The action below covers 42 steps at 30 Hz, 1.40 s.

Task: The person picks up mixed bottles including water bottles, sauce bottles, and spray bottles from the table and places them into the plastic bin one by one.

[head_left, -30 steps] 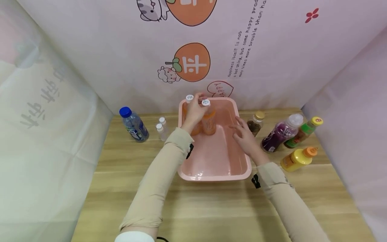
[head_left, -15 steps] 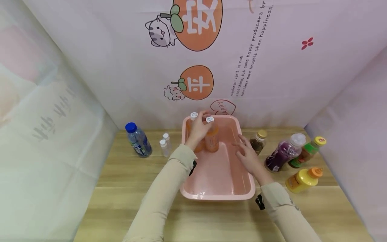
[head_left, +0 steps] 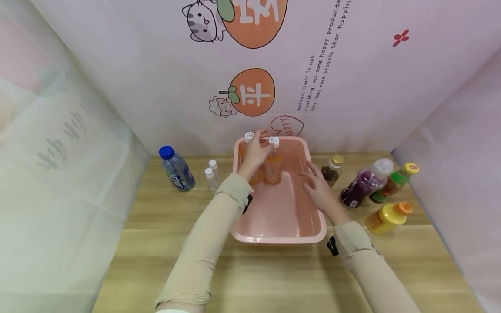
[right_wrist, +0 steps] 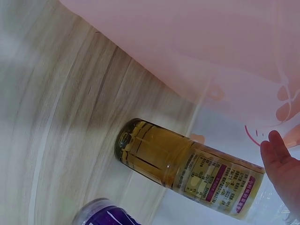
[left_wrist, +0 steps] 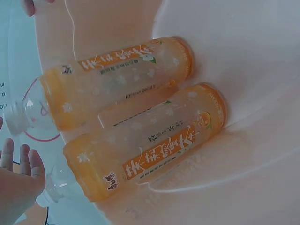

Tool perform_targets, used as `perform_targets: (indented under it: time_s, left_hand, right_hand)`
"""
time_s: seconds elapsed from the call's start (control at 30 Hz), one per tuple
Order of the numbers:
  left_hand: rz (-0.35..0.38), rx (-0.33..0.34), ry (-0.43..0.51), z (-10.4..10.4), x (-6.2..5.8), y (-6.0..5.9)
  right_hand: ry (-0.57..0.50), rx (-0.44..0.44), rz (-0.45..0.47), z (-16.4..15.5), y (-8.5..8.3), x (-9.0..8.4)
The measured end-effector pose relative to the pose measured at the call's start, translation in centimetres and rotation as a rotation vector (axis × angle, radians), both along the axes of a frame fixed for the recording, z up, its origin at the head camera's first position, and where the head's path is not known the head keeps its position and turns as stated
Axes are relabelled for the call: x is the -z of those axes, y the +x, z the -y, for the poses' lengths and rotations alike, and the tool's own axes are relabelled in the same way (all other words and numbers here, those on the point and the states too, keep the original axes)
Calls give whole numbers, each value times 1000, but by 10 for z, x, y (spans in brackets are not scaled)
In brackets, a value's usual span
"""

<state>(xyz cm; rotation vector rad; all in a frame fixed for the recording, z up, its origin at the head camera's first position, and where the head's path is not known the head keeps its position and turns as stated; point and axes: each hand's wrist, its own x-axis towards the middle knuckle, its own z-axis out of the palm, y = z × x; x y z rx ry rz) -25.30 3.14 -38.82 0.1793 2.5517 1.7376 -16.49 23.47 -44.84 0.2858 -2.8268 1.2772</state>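
Head view shows the left hand point(head_left: 255, 153) inside the far left corner of the pink rectangular plastic basin point(head_left: 309, 229), fingers wrapped round the upper part of an orange drink bottle with a white cap point(head_left: 273, 163). A second orange drink bottle with a white cap point(head_left: 248, 138) stands just behind that hand, against the basin's far left wall. Both bottles stand upright in the basin; in the left wrist view they lie side by side, touching, the nearer one point(left_wrist: 145, 146) beside the farther one point(left_wrist: 115, 82).

The right hand point(head_left: 318, 188) hovers over the basin's right rim with fingers spread and loose, holding nothing. Just outside that rim stands a small amber glass bottle with a gold cap point(head_left: 331, 170), seen close in the right wrist view point(right_wrist: 187, 166).

Compared with half a second ago, both hands keep the same posture and the two bottles stay in the same corner of the basin; the whole scene merely sits higher in the head view.
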Motion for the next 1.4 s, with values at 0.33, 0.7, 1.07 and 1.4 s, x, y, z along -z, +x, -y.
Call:
perform_targets:
  time_s: [0.33, 0.7, 1.07, 1.4]
  left_hand:
    - [-34, 5, 8, 7, -11, -6]
    - [-36, -35, 32, 21, -22, -6]
    - [-22, -4, 119, 35, -27, -3]
    - [-51, 3, 149, 53, -50, -1]
  right_hand:
    - [0, 12, -12, -2, -7, -3]
    - [-19, -5, -11, -3, -7, -5]
    - [-11, 0, 13, 3, -3, -1]
    - [-8, 5, 6, 0, -3, -1]
